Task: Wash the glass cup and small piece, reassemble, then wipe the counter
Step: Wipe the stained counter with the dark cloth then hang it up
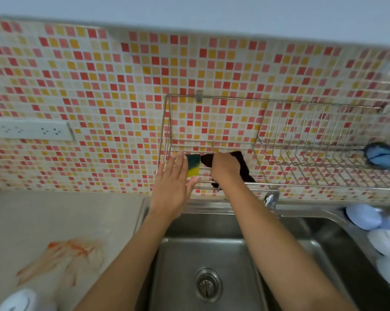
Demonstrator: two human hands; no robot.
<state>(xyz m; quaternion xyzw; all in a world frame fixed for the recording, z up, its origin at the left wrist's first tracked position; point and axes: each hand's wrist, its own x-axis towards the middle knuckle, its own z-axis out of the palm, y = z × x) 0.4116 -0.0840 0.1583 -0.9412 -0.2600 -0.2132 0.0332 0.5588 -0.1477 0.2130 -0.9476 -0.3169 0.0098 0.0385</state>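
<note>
A white power strip sits on the mosaic tile wall at left; white plates are stacked at the sink's right edge.

The wire rack is carrying a sponge and dark cloth; the tabletop is bearing an orange smear.
</note>
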